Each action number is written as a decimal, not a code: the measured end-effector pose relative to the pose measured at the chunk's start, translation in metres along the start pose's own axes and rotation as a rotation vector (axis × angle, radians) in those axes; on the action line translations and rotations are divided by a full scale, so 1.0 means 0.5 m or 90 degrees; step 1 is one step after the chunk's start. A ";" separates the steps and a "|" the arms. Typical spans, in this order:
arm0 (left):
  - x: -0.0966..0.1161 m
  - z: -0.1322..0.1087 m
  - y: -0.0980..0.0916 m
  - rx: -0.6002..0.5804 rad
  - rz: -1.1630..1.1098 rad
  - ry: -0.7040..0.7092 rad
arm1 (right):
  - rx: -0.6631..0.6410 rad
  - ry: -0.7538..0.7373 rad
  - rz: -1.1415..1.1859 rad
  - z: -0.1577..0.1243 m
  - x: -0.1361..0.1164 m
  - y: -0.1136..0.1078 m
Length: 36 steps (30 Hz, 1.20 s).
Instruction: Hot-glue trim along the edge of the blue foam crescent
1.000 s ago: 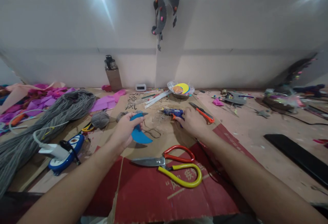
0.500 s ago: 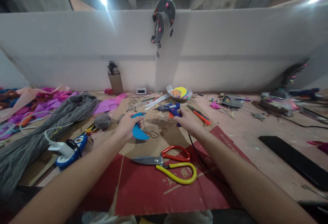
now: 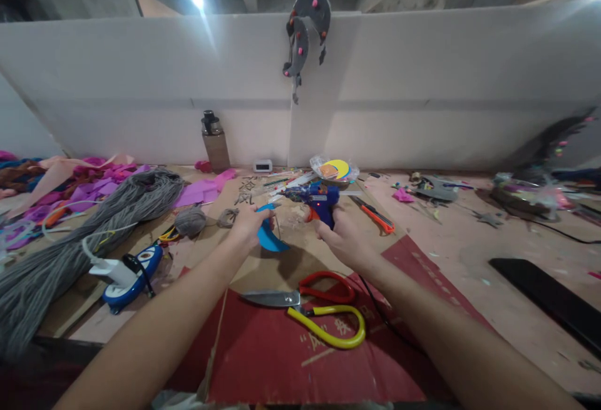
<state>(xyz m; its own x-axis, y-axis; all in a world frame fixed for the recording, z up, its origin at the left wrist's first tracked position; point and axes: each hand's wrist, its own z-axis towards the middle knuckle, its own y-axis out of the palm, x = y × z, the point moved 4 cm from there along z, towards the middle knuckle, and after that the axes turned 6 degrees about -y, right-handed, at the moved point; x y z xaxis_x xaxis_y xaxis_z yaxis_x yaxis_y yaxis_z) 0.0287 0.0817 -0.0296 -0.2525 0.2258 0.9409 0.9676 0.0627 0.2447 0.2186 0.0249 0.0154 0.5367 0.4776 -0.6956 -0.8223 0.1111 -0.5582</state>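
The left hand (image 3: 246,225) grips a blue crescent cutout (image 3: 272,241) over the cardboard sheet (image 3: 263,353), midway along the counter (image 3: 455,291). The right hand (image 3: 350,241) is closed round the handle of a blue glue gun (image 3: 323,197), its barrel roughly parallel to the counter's far edge, nozzle leftward. The cutout lies left of the handle, lower tip slanting toward the near edge. Scissors (image 3: 277,298) lie nearer that edge.
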 end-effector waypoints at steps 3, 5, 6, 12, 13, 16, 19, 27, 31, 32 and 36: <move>-0.005 0.000 0.000 0.014 0.014 0.012 | -0.017 -0.031 -0.062 -0.005 -0.004 0.014; -0.006 0.001 -0.001 0.028 0.027 0.022 | -0.037 -0.041 -0.067 -0.008 -0.001 0.025; -0.006 0.001 -0.001 0.036 0.035 0.026 | -0.042 -0.042 -0.070 -0.009 0.002 0.030; -0.009 0.000 -0.005 0.051 0.082 0.049 | -0.055 -0.045 -0.078 -0.012 0.017 0.040; -0.009 0.000 -0.006 0.053 0.094 0.053 | -0.056 -0.045 -0.077 -0.012 0.018 0.041; -0.008 -0.003 -0.008 0.064 0.123 0.061 | -0.066 -0.039 -0.077 -0.014 0.018 0.043; -0.004 -0.006 -0.007 0.063 0.125 0.066 | -0.072 -0.045 -0.076 -0.015 0.018 0.046; -0.002 -0.014 -0.002 0.075 0.140 0.060 | -0.059 -0.048 -0.094 -0.014 0.026 0.049; -0.001 -0.010 -0.006 0.074 0.121 0.067 | -0.062 -0.050 -0.095 -0.015 0.021 0.050; -0.001 -0.010 -0.007 0.076 0.121 0.068 | -0.064 -0.049 -0.094 -0.015 0.019 0.050; -0.001 -0.011 -0.007 0.076 0.133 0.072 | -0.075 -0.054 -0.086 -0.016 0.007 0.046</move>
<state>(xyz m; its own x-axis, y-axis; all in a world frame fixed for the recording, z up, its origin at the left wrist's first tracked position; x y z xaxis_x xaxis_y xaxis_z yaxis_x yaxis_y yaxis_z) 0.0256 0.0761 -0.0298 -0.0394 0.1361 0.9899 0.9897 0.1418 0.0199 0.2030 0.0221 -0.0034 0.6183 0.5375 -0.5734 -0.7139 0.0789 -0.6958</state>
